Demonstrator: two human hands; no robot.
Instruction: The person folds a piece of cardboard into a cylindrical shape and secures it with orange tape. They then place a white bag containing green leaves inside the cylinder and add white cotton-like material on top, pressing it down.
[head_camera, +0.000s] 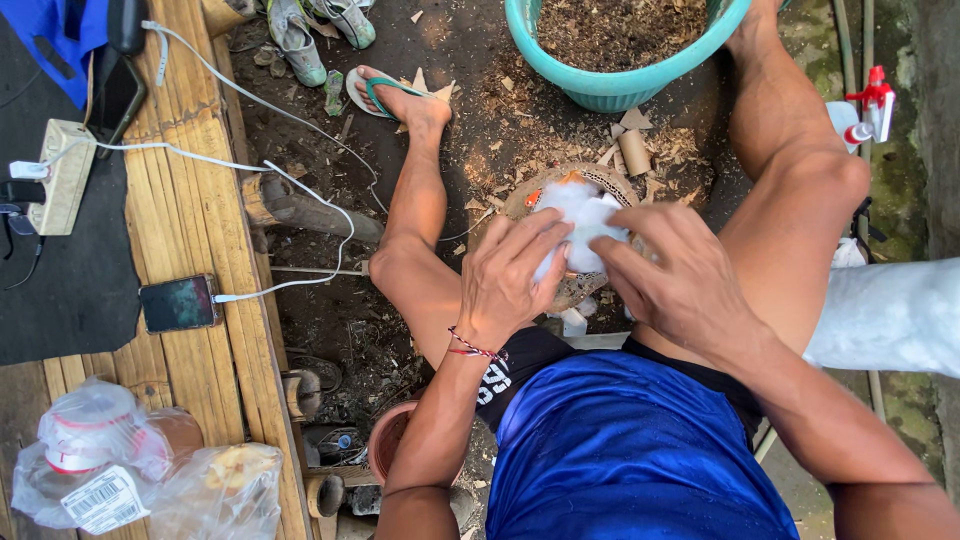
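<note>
A single head-worn view looks steeply down from above the seated person, close over the lap and knees. The ground fills the centre, a teal basin sits at twelve o'clock, a bamboo bench runs along nine o'clock (no second view shares the scene).

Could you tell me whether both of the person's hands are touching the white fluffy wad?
Touching. The head view shows the left hand and the right hand with fingers pressed onto the white fluffy wad.

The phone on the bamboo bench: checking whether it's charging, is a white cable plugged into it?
Yes, a white cable runs into the phone.
</note>
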